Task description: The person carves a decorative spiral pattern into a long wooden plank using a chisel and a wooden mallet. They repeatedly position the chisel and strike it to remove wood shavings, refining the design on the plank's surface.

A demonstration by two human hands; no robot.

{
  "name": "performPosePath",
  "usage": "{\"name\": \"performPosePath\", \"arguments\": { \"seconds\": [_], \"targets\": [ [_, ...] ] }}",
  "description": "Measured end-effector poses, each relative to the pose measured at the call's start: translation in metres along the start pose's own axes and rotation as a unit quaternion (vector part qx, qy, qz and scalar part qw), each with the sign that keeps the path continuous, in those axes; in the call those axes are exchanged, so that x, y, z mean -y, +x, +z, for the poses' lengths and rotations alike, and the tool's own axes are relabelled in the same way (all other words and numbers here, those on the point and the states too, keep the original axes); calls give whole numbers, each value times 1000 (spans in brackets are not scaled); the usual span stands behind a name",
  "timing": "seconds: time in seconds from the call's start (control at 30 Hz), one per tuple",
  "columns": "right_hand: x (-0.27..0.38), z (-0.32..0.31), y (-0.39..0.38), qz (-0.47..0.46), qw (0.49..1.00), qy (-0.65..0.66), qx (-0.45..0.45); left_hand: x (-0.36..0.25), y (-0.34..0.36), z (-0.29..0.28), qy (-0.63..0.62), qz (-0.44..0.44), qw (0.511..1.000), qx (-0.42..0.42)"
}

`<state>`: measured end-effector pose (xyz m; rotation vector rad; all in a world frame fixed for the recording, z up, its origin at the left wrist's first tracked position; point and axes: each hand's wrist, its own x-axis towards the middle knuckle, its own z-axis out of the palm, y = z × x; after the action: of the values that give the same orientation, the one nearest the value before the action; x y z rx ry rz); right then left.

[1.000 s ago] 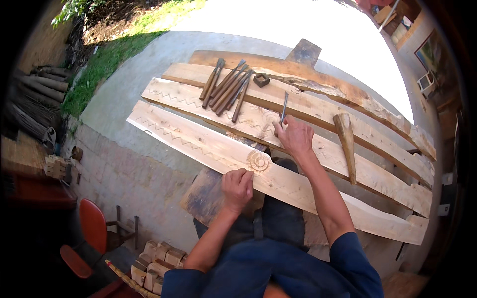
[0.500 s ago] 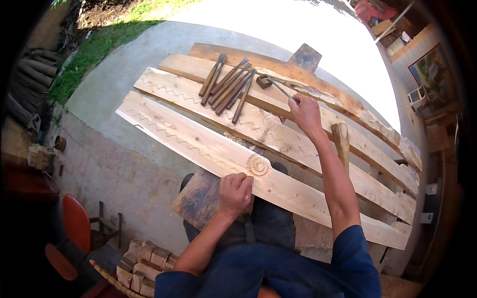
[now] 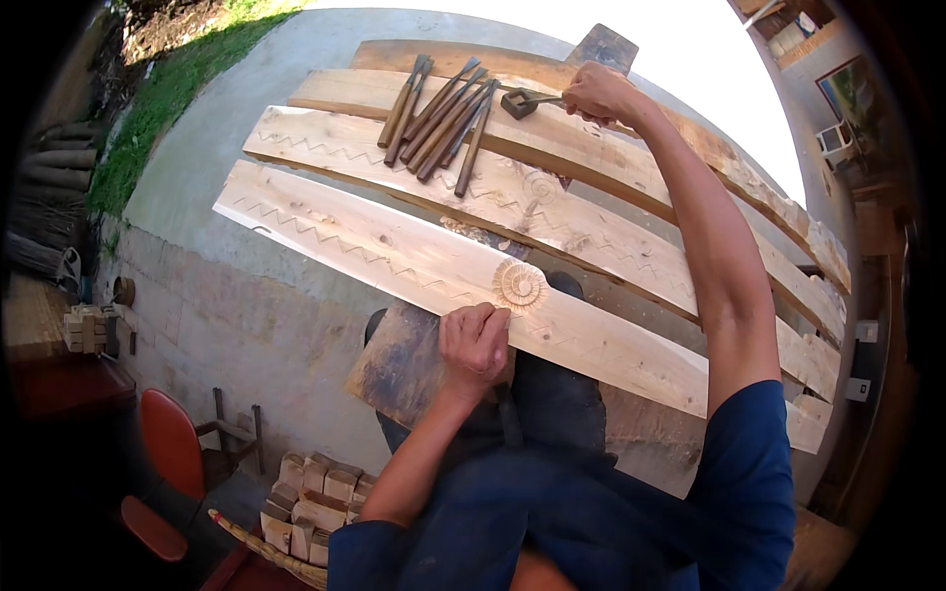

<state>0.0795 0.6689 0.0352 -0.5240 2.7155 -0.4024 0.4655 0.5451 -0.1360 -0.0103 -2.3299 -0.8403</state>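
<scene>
My right hand [image 3: 601,94] is closed round a thin metal-shafted tool [image 3: 545,99], held out over the far boards. The shaft meets a small dark square block [image 3: 517,103] with a hollow in it; the tool's handle is hidden in my fist. My left hand [image 3: 474,345] is closed, fingers curled on the near edge of the closest wooden board [image 3: 379,251]. Just beyond those fingers is a round spiral carving [image 3: 519,285] in the wood. Several wood-handled carving chisels [image 3: 443,123] lie bunched across the middle boards, left of the block.
More long boards [image 3: 611,236] lie side by side, some with zigzag lines. A dark wooden slab [image 3: 404,364] sits by my lap, another dark piece [image 3: 603,49] at the far side. A red chair [image 3: 172,441] and stacked wood blocks [image 3: 315,497] stand at lower left.
My right hand has moved farther away and slightly up, still gripping the tool by the dark block. The view has shifted, and my right arm now covers the mallet-like wooden piece. My left hand stays at the board's edge.
</scene>
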Motion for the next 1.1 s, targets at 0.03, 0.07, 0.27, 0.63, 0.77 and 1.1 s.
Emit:
{"name": "performPosePath", "arguments": {
  "seconds": [0.03, 0.07, 0.27, 0.63, 0.77, 1.1],
  "targets": [
    [-2, 0, -4, -20, 999, -45, -1, 0, 0, 2, -3, 3, 1000, 1],
    [-4, 2, -9, -6, 998, -48, -31, 0, -1, 2, -1, 2, 1000, 1],
    [-12, 51, -146, 24, 932, 322, -164, -1, 4, -4, -31, -1, 999, -3],
    [-40, 180, -362, 242, 555, 786, 130, -32, 25, 28, -122, 100, 984, 81],
    [-58, 176, -363, 239, 493, 819, 167, -31, 29, 31, -90, 144, 980, 108],
    [-16, 153, -345, 70, 853, 505, -115, -32, 45, 33, -8, 114, 982, 149]
  ]
}}
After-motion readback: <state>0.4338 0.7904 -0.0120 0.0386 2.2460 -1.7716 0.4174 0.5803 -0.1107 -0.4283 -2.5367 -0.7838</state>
